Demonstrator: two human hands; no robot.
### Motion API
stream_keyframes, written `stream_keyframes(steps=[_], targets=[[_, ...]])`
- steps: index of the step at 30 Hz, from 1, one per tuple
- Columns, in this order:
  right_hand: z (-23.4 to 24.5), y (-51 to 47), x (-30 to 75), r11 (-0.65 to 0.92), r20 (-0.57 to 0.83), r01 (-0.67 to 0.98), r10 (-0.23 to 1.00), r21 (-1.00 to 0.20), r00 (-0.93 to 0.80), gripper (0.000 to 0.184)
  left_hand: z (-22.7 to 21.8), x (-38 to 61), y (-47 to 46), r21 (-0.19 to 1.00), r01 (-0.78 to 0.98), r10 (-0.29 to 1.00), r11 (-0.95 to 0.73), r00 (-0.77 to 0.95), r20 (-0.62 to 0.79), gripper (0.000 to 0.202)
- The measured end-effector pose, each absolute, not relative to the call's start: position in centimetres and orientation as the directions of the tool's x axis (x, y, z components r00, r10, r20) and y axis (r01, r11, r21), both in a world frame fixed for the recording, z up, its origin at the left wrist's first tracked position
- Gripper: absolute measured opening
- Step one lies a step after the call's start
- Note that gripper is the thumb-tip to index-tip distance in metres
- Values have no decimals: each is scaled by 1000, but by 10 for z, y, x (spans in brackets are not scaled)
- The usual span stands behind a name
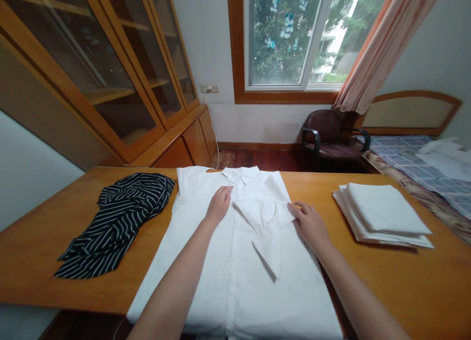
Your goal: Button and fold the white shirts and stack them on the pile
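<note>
A white collared shirt (pixel 206 261) lies front side up, collar away from me, its lower end reaching the table's near edge. Its right-hand sleeve (pixel 267 215) is folded inward over the chest, with a pointed flap angled down towards me. My left hand (pixel 220 203) rests on the chest beside the button placket, fingers stretched out and close together. At the shirt's right side, my right hand (pixel 309 223) has thumb and fingers on the folded sleeve cloth, gripping its edge. The undersides of both hands are hidden.
On the wooden table (pixel 154 266), a black-and-white striped garment (pixel 121 220) lies crumpled at left. A stack of folded white cloth (pixel 384 212) sits at right. Beyond are a glass-fronted cabinet (pixel 172 119), an armchair (pixel 326 134) and a bed (pixel 423 158).
</note>
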State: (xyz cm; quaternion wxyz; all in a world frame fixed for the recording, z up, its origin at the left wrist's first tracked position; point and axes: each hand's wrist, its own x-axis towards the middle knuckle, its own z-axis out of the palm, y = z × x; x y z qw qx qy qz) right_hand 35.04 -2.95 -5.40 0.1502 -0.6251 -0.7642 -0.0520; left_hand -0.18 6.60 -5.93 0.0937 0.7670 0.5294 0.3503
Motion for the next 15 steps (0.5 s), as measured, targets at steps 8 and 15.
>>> stream_keyframes(steps=[8, 15], targets=[[-63, -22, 361, 139, 305, 989, 945, -42, -120, 55, -45, 10, 62, 410, 704, 783, -580, 342, 520, 25], [-66, -21, 362, 165, 305, 983, 943, -80, -133, 59, -17, 71, 4, 460, 646, 793, -609, 514, 327, 18]])
